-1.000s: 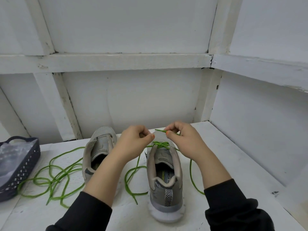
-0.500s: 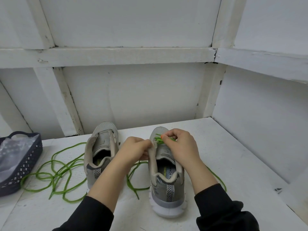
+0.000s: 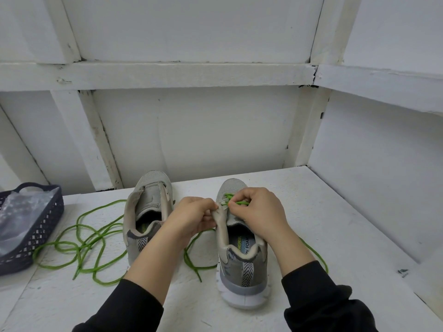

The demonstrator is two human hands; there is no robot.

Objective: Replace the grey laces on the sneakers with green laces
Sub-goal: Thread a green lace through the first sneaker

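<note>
Two grey sneakers stand side by side on the white table, toes pointing away from me. The left sneaker (image 3: pixel 148 212) has no lace in it. The right sneaker (image 3: pixel 242 259) has a green lace (image 3: pixel 229 196) threaded through its front eyelets. My left hand (image 3: pixel 194 218) pinches the left eyelet flap of the right sneaker. My right hand (image 3: pixel 257 213) pinches an end of the green lace just above the tongue. The lace's loose parts trail down both sides of the shoe. A second green lace (image 3: pixel 79 245) lies in loops to the left of the sneakers.
A dark blue plastic basket (image 3: pixel 36 233) holding a clear plastic bag sits at the table's left edge. White panelled walls close in the table at the back and on the right (image 3: pixel 374 188).
Both hands have dropped from above the right sneaker onto its eyelets. My left hand let go of the lace and took hold of the flap; the lace has slackened.
</note>
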